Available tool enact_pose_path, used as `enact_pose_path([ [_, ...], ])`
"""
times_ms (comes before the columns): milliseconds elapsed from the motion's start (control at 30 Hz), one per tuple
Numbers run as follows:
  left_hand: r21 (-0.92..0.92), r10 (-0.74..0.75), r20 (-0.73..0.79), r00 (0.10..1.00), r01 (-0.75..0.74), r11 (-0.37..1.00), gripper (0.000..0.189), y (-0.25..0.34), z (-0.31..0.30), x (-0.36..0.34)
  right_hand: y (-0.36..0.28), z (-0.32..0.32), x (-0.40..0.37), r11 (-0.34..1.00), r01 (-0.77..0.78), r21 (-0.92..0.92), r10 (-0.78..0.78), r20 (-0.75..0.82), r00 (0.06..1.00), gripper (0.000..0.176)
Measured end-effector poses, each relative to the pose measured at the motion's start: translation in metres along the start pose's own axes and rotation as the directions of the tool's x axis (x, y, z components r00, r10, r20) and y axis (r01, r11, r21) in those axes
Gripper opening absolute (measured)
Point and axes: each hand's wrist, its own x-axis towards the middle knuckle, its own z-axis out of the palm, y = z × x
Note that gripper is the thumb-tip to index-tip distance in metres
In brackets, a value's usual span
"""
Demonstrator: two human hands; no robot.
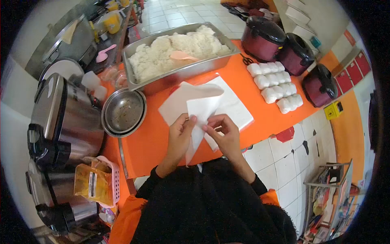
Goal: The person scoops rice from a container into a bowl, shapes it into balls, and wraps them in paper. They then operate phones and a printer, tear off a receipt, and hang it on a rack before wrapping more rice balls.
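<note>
A sheet of white wrapping paper (200, 109), partly rolled over into a cone-like fold, is between my two hands. My left hand (180, 136) pinches its left edge with the thumb on top. On the other side, my right hand (224, 135) grips the sheet's right edge between thumb and curled fingers. Beneath lies a stack of white paper (235, 106) on the orange table (152, 146). Just beyond the paper stands a metal tray (191, 70) heaped with cooked rice (156, 55), a pale pink rice paddle (183, 56) resting on it.
Rows of white wrapped parcels (273, 81) sit at the right, near scissors (247, 60) and three maroon rice cookers (264, 38). Nested metal bowls (124, 110) stand left, beside large steel cookers (77, 122). A pink basket (115, 183) holds a yellow packet (91, 185).
</note>
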Motion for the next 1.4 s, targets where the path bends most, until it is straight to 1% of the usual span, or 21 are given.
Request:
enact_pose_path([
  [100,-0.003,-0.038,0.097,0.995,0.039,0.999,0.024,-0.006,0.009,0.003,0.001,-0.009,0.010,0.996,-0.079,0.035,0.081,-0.069,0.994,0.025],
  [200,-0.057,-0.046,0.118,0.992,0.053,0.997,0.022,-0.006,0.022,0.006,0.000,-0.020,0.017,0.989,-0.121,0.082,0.128,-0.079,0.989,0.025],
  [267,-0.137,-0.044,0.122,0.992,0.060,0.989,0.022,-0.001,0.032,0.008,-0.001,-0.032,0.022,0.980,-0.150,0.131,0.160,-0.063,0.985,0.024],
  [367,-0.226,-0.052,0.143,0.988,0.083,0.971,0.020,-0.004,0.048,0.017,-0.003,-0.050,0.027,0.972,-0.175,0.158,0.189,-0.078,0.979,0.024],
  [400,-0.249,-0.056,0.154,0.987,0.094,0.964,0.020,-0.006,0.053,0.020,-0.003,-0.055,0.027,0.976,-0.160,0.149,0.176,-0.099,0.979,0.024],
  [500,-0.065,-0.072,0.231,0.970,0.089,0.994,0.018,-0.007,0.064,0.028,-0.002,-0.069,0.027,0.983,-0.116,0.141,0.137,-0.151,0.979,0.022],
  [567,-0.080,-0.088,0.227,0.970,0.109,0.991,0.017,-0.006,0.074,0.032,-0.001,-0.075,0.025,0.983,-0.091,0.161,0.119,-0.172,0.978,0.020],
  [667,-0.066,-0.107,0.239,0.965,0.126,0.990,0.016,-0.009,0.082,0.038,0.001,-0.084,0.025,0.966,-0.077,0.247,0.123,-0.174,0.977,0.016],
  [800,-0.071,-0.078,0.258,0.963,0.099,0.992,0.016,-0.013,0.088,0.047,0.009,-0.095,0.028,0.966,-0.037,0.257,0.094,-0.213,0.972,0.010],
  [867,-0.115,-0.089,0.236,0.968,0.119,0.986,0.016,-0.006,0.091,0.053,0.007,-0.097,0.029,0.959,-0.021,0.284,0.087,-0.221,0.971,0.007],
  [900,-0.134,-0.098,0.223,0.970,0.131,0.982,0.016,-0.003,0.090,0.056,0.007,-0.099,0.029,0.962,-0.024,0.272,0.081,-0.202,0.976,0.007],
  [967,-0.109,-0.093,0.264,0.960,0.125,0.986,0.016,-0.001,0.085,0.061,0.008,-0.105,0.028,0.969,-0.032,0.244,0.073,-0.162,0.984,0.007],
  [1067,-0.108,-0.086,0.279,0.956,0.121,0.987,0.017,-0.005,0.080,0.063,0.006,-0.106,0.030,0.979,-0.023,0.202,0.060,-0.176,0.983,0.011],
  [1167,-0.083,-0.093,0.244,0.965,0.117,0.990,0.018,-0.007,0.077,0.060,-0.006,-0.096,0.029,0.990,0.055,-0.132,-0.098,-0.347,0.933,0.019],
  [1200,-0.071,-0.096,0.229,0.969,0.115,0.991,0.019,-0.006,0.077,0.059,-0.008,-0.094,0.029,0.984,0.085,-0.158,-0.130,-0.297,0.946,0.021],
  [1267,-0.112,-0.097,0.261,0.961,0.130,0.985,0.019,-0.003,0.077,0.058,-0.011,-0.090,0.028,0.966,0.149,-0.210,-0.191,-0.193,0.963,0.026],
  [1300,-0.132,-0.097,0.278,0.956,0.138,0.982,0.018,-0.003,0.077,0.057,-0.011,-0.088,0.028,0.977,0.136,-0.167,-0.165,-0.173,0.971,0.026],
  [1400,-0.115,-0.055,0.308,0.950,0.094,0.989,0.019,-0.001,0.079,0.056,-0.010,-0.084,0.028,0.995,0.088,-0.045,-0.092,-0.104,0.990,0.030],
])
